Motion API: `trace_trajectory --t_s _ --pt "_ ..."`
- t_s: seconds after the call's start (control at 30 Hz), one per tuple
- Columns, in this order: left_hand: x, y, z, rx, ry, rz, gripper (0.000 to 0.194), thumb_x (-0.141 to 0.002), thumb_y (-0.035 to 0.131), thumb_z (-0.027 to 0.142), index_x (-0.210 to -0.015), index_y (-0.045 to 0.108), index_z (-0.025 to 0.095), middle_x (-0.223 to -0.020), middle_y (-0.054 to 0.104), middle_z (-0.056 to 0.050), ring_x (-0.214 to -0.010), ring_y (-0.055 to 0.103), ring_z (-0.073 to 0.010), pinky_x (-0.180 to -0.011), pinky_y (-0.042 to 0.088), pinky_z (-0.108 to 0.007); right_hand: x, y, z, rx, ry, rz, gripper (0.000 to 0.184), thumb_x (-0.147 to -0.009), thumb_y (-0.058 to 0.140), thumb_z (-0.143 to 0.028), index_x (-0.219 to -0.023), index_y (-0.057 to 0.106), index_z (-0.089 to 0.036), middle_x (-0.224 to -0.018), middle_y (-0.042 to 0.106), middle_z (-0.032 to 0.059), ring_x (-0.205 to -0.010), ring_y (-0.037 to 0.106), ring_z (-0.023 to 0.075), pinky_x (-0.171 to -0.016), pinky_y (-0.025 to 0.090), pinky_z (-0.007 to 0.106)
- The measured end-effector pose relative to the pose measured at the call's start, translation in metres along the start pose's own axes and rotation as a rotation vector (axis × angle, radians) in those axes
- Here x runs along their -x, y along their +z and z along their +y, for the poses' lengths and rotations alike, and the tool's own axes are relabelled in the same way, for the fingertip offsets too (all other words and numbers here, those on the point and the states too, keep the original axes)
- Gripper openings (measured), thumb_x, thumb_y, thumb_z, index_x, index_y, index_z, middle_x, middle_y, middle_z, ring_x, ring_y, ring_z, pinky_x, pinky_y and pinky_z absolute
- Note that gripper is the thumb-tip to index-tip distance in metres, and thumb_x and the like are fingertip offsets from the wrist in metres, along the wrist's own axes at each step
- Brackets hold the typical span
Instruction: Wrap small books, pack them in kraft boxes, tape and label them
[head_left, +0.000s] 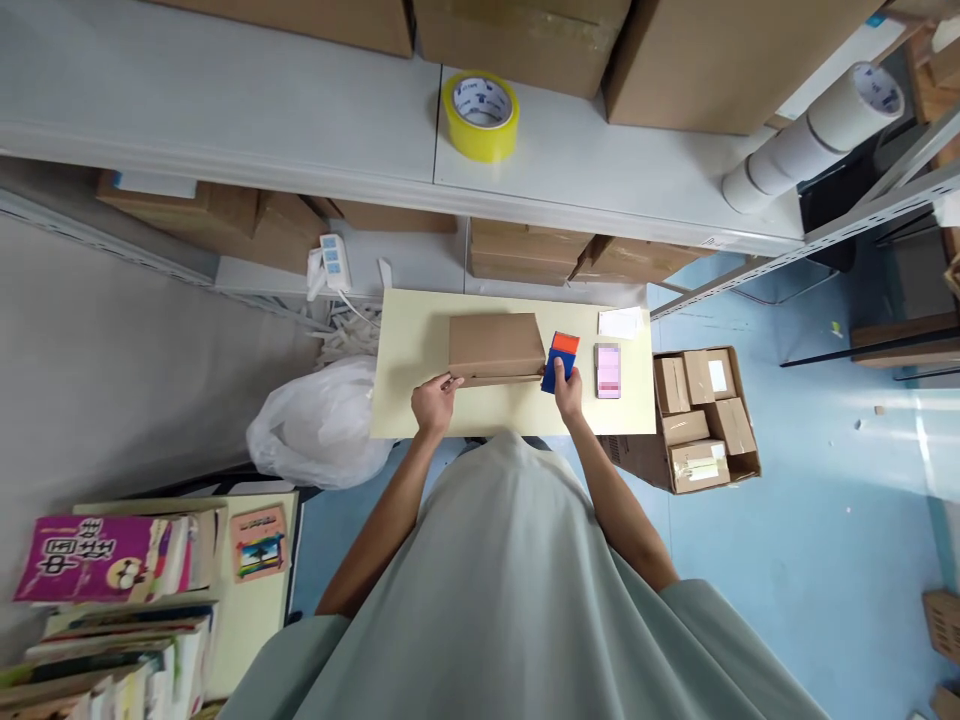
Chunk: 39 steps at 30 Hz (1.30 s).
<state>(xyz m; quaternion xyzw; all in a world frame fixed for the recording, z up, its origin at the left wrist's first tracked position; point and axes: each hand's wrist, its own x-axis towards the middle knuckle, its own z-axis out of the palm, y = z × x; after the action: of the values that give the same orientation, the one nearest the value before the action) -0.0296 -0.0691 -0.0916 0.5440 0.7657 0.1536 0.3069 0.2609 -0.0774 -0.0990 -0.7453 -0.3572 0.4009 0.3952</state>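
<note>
A closed-looking brown cardboard box (496, 343) lies on the pale yellow table (405, 400) in front of me. At its near left corner, my left hand (435, 402) is closed, with thumb and forefinger pinching the lower edge. My right hand (568, 388) grips a flat blue-and-orange object (559, 362) by its blue part, thumb on top. This object is beside the near right corner of the box; whether it touches the cardboard I cannot tell. To the right of that hand lies a phone (607, 371) with a lit pinkish screen.
White paper slips (620, 322) lie behind the phone. A shelf (300, 110) overhangs the far side, carrying a yellow tape roll (481, 115) and white rolls (814, 135). A carton of small boxes (707, 418) stands right; a white plastic bag (319, 425) and books (97, 560) are left.
</note>
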Motion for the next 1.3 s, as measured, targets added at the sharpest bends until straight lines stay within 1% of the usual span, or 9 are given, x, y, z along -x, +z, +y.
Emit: trace_trajectory --t_s 0.13,0.2,0.3,0.4,0.5,0.67,0.93,1.07,1.3 --pt "0.01 0.0 -0.03 -0.015 -0.039 -0.074 0.014 -0.098 0.07 0.033 -0.103 0.081 0.026 -0.108 0.086 -0.009 -0.105 0.079 -0.0293 -0.092 0.058 -0.036 0.022 0.015 0.022 0.048 0.046 0.041 0.067 -0.088 0.05 -0.094 -0.083 0.049 -0.027 -0.075 0.064 0.0017 -0.071 0.061 0.02 -0.064 0.051 0.031" --pt "0.013 0.0 -0.041 0.002 -0.01 -0.036 0.03 -0.095 0.067 0.026 -0.123 0.079 0.023 -0.122 0.083 -0.012 -0.115 0.078 -0.0313 -0.102 0.059 -0.041 0.033 0.015 0.029 0.105 0.035 0.055 0.065 -0.09 0.049 -0.092 -0.087 0.049 -0.028 -0.078 0.066 0.0034 -0.072 0.063 0.0216 -0.064 0.051 0.032" --pt "0.015 0.0 -0.044 0.068 0.168 0.117 0.067 -0.09 0.063 0.02 -0.156 0.059 0.016 -0.156 0.065 -0.019 -0.147 0.061 -0.0353 -0.125 0.048 -0.051 0.051 0.005 0.038 0.242 0.009 0.084 0.062 -0.094 0.047 -0.089 -0.095 0.051 -0.027 -0.08 0.069 0.0054 -0.071 0.065 0.0251 -0.063 0.049 0.033" --pt "0.009 0.006 -0.028 0.122 0.39 0.129 0.08 -0.092 0.061 0.024 -0.169 0.043 0.014 -0.173 0.047 -0.019 -0.166 0.035 -0.0359 -0.138 0.029 -0.057 0.071 -0.009 0.044 0.396 -0.044 0.077 0.064 -0.099 0.044 -0.085 -0.115 0.055 -0.024 -0.084 0.073 0.0078 -0.071 0.069 0.0286 -0.063 0.049 0.034" --pt "-0.001 0.02 0.005 0.145 0.538 0.044 0.071 -0.099 0.054 0.03 -0.168 0.045 0.015 -0.177 0.042 -0.016 -0.171 0.025 -0.0335 -0.14 0.023 -0.057 0.088 -0.023 0.048 0.559 -0.123 0.063 0.074 -0.102 0.043 -0.082 -0.136 0.051 -0.018 -0.093 0.078 0.0134 -0.074 0.073 0.032 -0.065 0.052 0.035" --pt "-0.01 0.043 0.056 0.075 0.663 -0.116 0.062 -0.108 0.041 0.037 -0.164 0.051 0.013 -0.178 0.04 -0.015 -0.172 0.023 -0.0318 -0.141 0.019 -0.055 0.098 -0.044 0.048 0.722 -0.309 0.038 0.077 -0.102 0.041 -0.086 -0.131 0.053 -0.016 -0.103 0.079 0.0216 -0.083 0.078 0.0343 -0.071 0.059 0.039" --pt "-0.009 0.054 0.073 -0.066 0.664 -0.215 0.065 -0.107 0.04 0.038 -0.166 0.049 0.013 -0.181 0.034 -0.016 -0.172 0.019 -0.0364 -0.139 0.013 -0.061 0.075 -0.072 0.045 0.783 -0.489 -0.178 0.069 -0.101 0.038 -0.09 -0.104 0.054 -0.023 -0.089 0.076 0.0167 -0.086 0.076 0.0339 -0.079 0.063 0.045" --pt "-0.007 0.057 0.08 -0.11 0.617 -0.169 0.066 -0.109 0.037 0.041 -0.167 0.047 0.013 -0.179 0.038 -0.017 -0.17 0.024 -0.0371 -0.139 0.016 -0.059 0.053 -0.089 0.049 0.799 -0.559 -0.327 0.066 -0.103 0.039 -0.088 -0.103 0.054 -0.023 -0.089 0.076 0.015 -0.088 0.074 0.0321 -0.084 0.062 0.043" --pt "-0.019 0.072 0.11 -0.226 0.488 -0.12 0.072 -0.108 0.041 0.053 -0.171 0.042 0.017 -0.171 0.044 -0.025 -0.161 0.034 -0.0486 -0.13 0.022 -0.071 -0.001 -0.12 0.059 0.89 -0.742 -0.583 0.071 -0.108 0.028 -0.083 -0.112 0.059 -0.02 -0.098 0.078 0.0183 -0.093 0.073 0.0327 -0.092 0.058 0.046"
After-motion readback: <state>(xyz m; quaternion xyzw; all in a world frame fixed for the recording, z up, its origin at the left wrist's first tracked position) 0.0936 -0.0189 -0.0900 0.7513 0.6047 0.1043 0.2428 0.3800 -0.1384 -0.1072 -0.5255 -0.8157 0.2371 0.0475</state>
